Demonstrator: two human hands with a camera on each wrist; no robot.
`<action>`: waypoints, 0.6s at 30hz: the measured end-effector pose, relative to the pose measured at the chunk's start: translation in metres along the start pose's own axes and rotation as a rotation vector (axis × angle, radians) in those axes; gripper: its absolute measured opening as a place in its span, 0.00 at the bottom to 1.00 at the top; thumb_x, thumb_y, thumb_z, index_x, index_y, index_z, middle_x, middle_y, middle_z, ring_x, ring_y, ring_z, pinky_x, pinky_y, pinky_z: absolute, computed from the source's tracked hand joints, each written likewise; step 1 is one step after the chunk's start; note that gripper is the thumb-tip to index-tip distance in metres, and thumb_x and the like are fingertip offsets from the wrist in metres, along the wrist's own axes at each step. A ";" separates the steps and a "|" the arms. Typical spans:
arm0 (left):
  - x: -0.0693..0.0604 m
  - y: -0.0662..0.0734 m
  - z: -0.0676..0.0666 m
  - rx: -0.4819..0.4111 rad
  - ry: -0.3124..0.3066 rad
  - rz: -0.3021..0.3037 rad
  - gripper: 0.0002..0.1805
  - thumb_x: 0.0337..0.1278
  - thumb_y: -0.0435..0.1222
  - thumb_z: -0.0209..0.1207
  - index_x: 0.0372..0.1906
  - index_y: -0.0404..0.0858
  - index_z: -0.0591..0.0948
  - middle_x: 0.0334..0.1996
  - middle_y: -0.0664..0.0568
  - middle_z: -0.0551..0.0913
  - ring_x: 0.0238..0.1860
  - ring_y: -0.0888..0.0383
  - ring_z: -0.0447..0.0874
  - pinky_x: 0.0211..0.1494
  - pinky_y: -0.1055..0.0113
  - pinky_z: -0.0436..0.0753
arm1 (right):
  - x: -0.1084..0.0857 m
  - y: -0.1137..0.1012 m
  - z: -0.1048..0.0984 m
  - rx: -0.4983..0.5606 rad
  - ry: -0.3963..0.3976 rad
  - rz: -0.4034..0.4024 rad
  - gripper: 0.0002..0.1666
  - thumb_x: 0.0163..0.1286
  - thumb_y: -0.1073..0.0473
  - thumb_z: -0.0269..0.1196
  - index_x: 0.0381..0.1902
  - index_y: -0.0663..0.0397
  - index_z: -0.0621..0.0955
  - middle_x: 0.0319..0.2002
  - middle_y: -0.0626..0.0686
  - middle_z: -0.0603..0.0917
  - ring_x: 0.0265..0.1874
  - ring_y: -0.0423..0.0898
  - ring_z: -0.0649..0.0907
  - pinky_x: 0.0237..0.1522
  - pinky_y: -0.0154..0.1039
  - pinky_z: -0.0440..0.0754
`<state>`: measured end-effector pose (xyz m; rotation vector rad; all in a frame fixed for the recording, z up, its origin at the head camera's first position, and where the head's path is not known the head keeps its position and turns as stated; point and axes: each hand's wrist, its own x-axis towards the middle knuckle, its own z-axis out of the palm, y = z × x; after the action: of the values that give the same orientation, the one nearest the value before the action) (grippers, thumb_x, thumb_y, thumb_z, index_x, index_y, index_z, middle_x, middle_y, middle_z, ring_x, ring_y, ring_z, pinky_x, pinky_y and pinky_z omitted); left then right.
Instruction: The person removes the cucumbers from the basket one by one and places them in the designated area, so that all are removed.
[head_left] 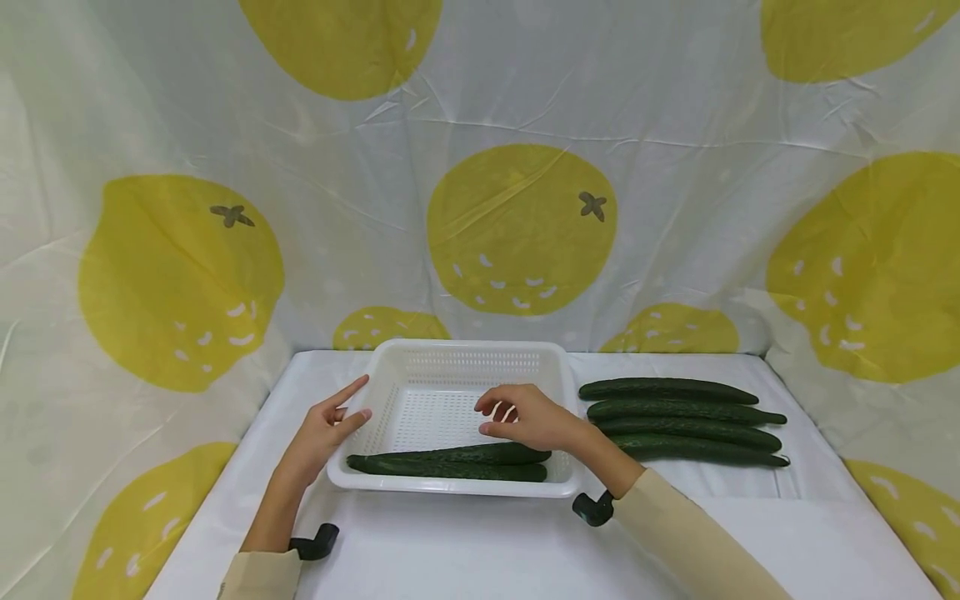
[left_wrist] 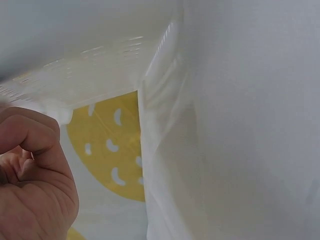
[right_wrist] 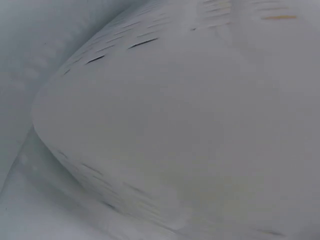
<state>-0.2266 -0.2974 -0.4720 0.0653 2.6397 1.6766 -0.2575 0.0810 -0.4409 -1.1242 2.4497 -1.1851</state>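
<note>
Two long dark green cucumbers [head_left: 450, 470] lie side by side along the near wall of a white plastic basket [head_left: 450, 345] with slotted sides. My left hand [head_left: 324, 433] is at the basket's left rim, index finger and thumb extended, the thumb over the rim. In the left wrist view, the other fingers of that hand [left_wrist: 35, 175] look bent, with the basket wall above. Over the basket's right half hovers my right hand [head_left: 528, 417], its fingers loosely bent and nothing between them. Only the basket's pale slotted wall [right_wrist: 175, 110] fills the right wrist view.
Several more cucumbers [head_left: 686, 431] lie in a row on the white-covered table [head_left: 450, 550], right of the basket and partly behind my right wrist. A lemon-print curtain [head_left: 517, 108] encloses the back and sides.
</note>
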 end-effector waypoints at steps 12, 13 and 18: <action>0.002 -0.002 0.001 -0.011 -0.001 0.001 0.37 0.68 0.42 0.66 0.79 0.54 0.67 0.21 0.55 0.63 0.23 0.63 0.60 0.29 0.65 0.65 | 0.011 0.001 0.014 -0.066 -0.136 0.102 0.28 0.72 0.47 0.67 0.65 0.49 0.78 0.56 0.56 0.84 0.54 0.52 0.83 0.56 0.45 0.81; 0.001 -0.002 0.001 -0.009 -0.002 0.005 0.37 0.68 0.42 0.66 0.79 0.53 0.67 0.21 0.55 0.64 0.23 0.63 0.60 0.29 0.65 0.65 | 0.011 0.002 0.015 -0.081 -0.153 0.113 0.30 0.72 0.47 0.67 0.67 0.50 0.77 0.57 0.56 0.84 0.55 0.53 0.83 0.57 0.46 0.81; 0.001 -0.002 0.000 -0.017 0.000 0.021 0.37 0.67 0.43 0.66 0.79 0.53 0.67 0.20 0.57 0.65 0.22 0.64 0.60 0.27 0.65 0.66 | 0.011 0.001 0.020 -0.146 -0.237 0.158 0.34 0.72 0.44 0.67 0.70 0.51 0.74 0.60 0.55 0.83 0.58 0.52 0.82 0.59 0.46 0.80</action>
<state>-0.2272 -0.2983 -0.4740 0.0928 2.6336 1.7055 -0.2566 0.0618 -0.4529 -1.0197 2.4190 -0.7903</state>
